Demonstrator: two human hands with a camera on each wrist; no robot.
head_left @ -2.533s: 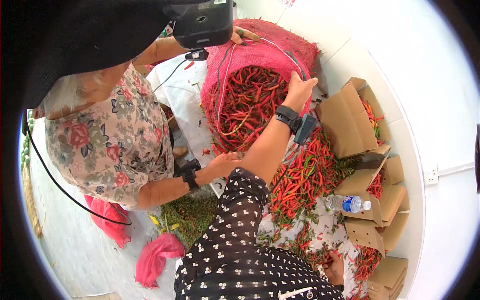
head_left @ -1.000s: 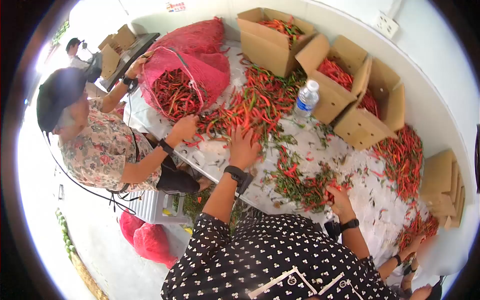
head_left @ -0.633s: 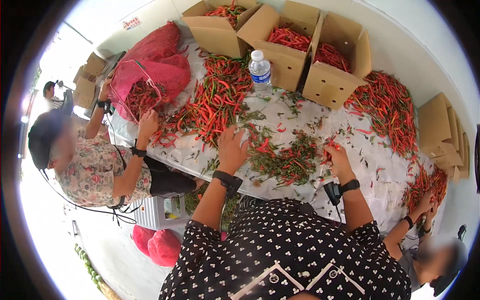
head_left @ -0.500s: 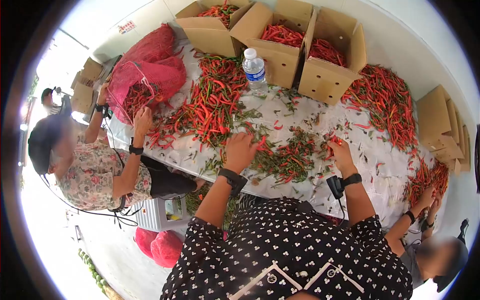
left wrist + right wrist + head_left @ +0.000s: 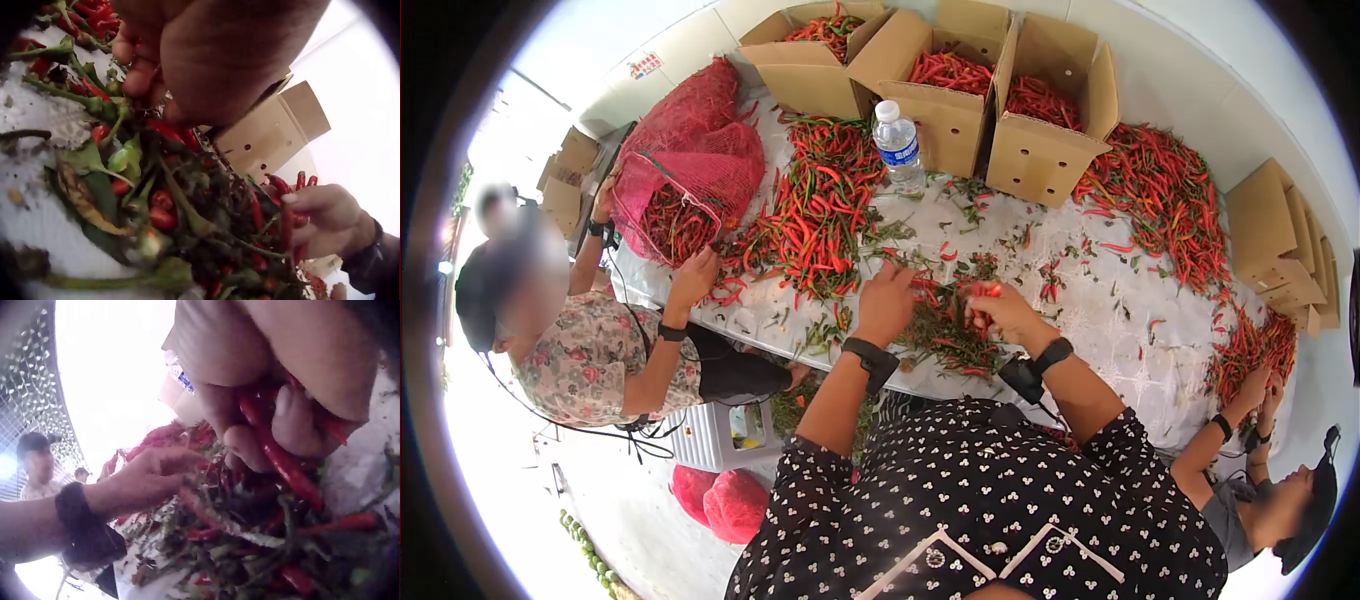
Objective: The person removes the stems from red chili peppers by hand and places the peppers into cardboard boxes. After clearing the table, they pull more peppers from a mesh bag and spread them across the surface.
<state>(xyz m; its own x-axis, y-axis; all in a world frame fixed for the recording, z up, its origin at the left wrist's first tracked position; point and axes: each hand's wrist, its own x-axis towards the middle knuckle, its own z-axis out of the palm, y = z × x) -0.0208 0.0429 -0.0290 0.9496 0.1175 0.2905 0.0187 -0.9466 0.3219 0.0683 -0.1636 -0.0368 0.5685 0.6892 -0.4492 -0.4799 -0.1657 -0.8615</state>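
In the head view, my left hand [image 5: 885, 304] is over the left side of a mixed pile of red chillies and green stems [image 5: 960, 345]. Its fingers curl round a red chilli in the left wrist view, though the palm hides much of the grip. Close beside it, my right hand [image 5: 1008, 316] holds several red chillies above the same pile. The right wrist view shows a long red chilli [image 5: 290, 469] sticking out between the right fingers and thumb. Leaves and stems [image 5: 181, 206] lie under both hands.
Behind are a water bottle [image 5: 898, 148] and cardboard boxes [image 5: 1040, 155] of chillies. A larger chilli heap [image 5: 825, 200] and a red mesh sack [image 5: 700, 130] are at left, where one person [image 5: 590, 350] works. Another person [image 5: 1250, 500] handles chillies at right.
The head view has swung from the sack to the table. My left hand has left the sack's rim for the pile; my right hand has moved left with its chillies, close to the left hand.
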